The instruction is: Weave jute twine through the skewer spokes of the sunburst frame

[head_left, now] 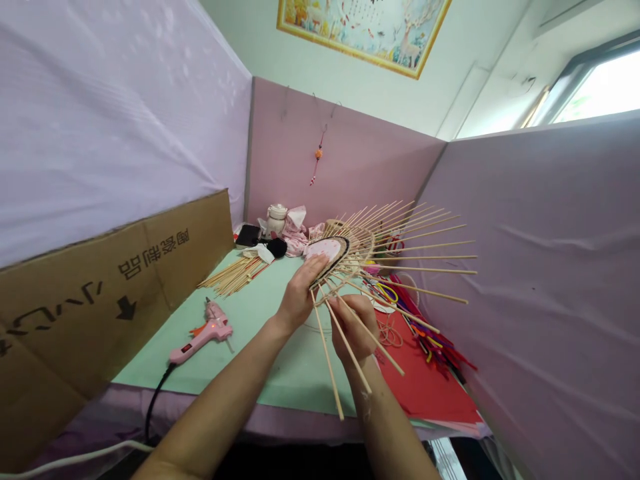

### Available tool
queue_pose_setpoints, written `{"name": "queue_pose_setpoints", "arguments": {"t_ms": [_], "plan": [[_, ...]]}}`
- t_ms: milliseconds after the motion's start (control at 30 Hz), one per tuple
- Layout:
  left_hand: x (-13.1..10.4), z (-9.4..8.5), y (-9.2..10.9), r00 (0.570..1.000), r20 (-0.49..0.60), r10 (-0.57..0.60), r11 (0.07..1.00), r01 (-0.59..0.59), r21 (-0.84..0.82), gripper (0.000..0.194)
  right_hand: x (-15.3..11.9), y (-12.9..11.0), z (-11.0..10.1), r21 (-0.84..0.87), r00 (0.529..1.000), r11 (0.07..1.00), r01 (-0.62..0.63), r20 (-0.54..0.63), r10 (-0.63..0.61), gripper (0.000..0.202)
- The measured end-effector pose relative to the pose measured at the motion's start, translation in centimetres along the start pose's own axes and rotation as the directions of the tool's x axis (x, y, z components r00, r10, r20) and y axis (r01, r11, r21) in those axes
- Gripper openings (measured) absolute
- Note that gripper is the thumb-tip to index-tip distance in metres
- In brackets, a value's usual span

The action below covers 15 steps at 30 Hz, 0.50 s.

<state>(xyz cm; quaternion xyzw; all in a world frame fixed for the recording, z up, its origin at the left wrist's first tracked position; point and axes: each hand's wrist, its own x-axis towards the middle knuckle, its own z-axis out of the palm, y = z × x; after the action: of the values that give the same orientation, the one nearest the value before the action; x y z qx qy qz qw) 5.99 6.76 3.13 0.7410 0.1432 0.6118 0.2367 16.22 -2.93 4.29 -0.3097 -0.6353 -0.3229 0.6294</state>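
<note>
The round wooden-stick sunburst [341, 251], with a dark-edged woven centre, is held up over the middle of the bench [273, 383], beyond both wrists. It is tilted, its sticks fanning far and right, the nearest ones pointing back over the right hand [356, 327]. The right hand is nearer to those stick ends; the left hand [303, 287] is nearer to the centre.

The left hand is closed on the disc's near-left edge, its underside fingers hidden. The right hand is curled closed among the near sticks at the pale outer twine [336, 288]; I cannot tell whether it pinches twine or stick. A pink glue gun [213, 327] lies left.
</note>
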Motion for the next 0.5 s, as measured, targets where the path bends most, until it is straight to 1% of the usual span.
{"name": "queue_pose_setpoints", "arguments": {"t_ms": [167,233,300,367,400,433,500], "plan": [[0.1,0.0,0.6,0.996,-0.013,-0.090,0.991,0.088,-0.100,0.046,0.3,-0.1,0.4,-0.007,0.999,1.000,0.004,0.045,-0.004,0.039],[0.5,-0.3,1.1,0.990,-0.040,-0.132,0.984,0.126,-0.127,0.045,0.5,-0.4,0.5,0.024,0.998,1.000,-0.014,0.062,0.013,0.043],[1.3,-1.0,1.6,0.981,-0.083,-0.175,0.977,0.162,-0.141,0.042,0.6,-0.6,0.5,0.080,0.997,0.995,-0.053,0.053,0.049,0.046],[2.3,-1.9,2.0,0.965,-0.149,-0.214,0.969,0.191,-0.159,0.036,0.6,-0.4,0.6,0.126,0.991,0.983,-0.134,0.015,0.134,0.043],[2.8,-2.5,2.0,0.955,-0.182,-0.235,0.963,0.204,-0.175,0.032,0.6,0.0,0.6,0.136,0.981,0.972,-0.193,0.005,0.194,0.038],[3.3,-3.1,2.1,0.943,-0.212,-0.256,0.957,0.217,-0.193,0.030,0.5,0.4,0.7,0.138,0.965,0.956,-0.259,0.008,0.260,0.031],[4.0,-4.3,2.0,0.919,-0.262,-0.294,0.943,0.234,-0.235,0.029,0.6,1.4,1.2,0.123,0.919,0.911,-0.394,0.066,0.388,0.019]]}}
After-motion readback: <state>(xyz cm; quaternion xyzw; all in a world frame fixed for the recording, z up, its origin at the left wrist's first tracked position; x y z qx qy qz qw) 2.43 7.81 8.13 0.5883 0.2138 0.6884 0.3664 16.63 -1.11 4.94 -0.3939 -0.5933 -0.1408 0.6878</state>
